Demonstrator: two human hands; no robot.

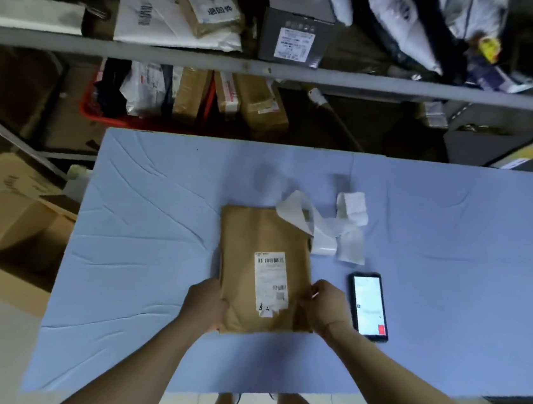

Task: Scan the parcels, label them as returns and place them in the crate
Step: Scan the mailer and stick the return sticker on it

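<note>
Parcel [262,268] in brown paper lies flat on the table [143,221], near the middle, its long side running from near to far. A white shipping label [271,282] with barcodes is stuck on its top face, toward the near end, with a torn scrap of sticker at the label's near edge.

My left hand [205,306] grips the parcel's near left edge, fingers curled around it. My right hand [324,308] pinches the parcel's near right edge, fingers bent against the paper. Both my bare forearms reach in from the near side.

Just right of my right hand, a phone [369,306] lies face up on the table, its screen lit white with a red block at the near corner. Beyond the phone, a loose strip of white label paper [328,232] curls across the table, and one end overlaps the parcel's far right corner.

A pale blue, creased cover is spread over the table. Past the far edge, on the floor to the left, stands a red crate [102,113] filled with upright parcels, brown and white. Above it runs a grey metal shelf [273,69] holding more packages, among them a brown parcel with a white sticker, a white mailer bag and a grey box. Open cardboard boxes [18,240] sit on the floor to the left of the table.
</note>
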